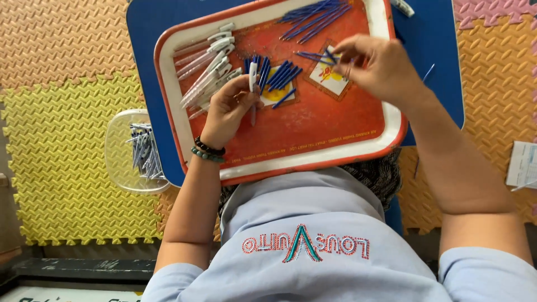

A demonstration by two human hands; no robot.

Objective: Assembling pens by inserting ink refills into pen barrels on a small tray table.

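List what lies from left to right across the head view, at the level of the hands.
Clear plastic tub of pens → white pen barrels on the red tray → left hand holding a white pen barrel → short blue pen parts → right hand.

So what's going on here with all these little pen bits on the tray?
A person sits over a red tray that rests on a blue board. The left hand holds a white pen barrel upright, while the right hand picks thin blue refills from the tray. More white barrels lie in a heap at the tray's left, more blue refills at the top. A clear tub beside the tray holds finished-looking pens.
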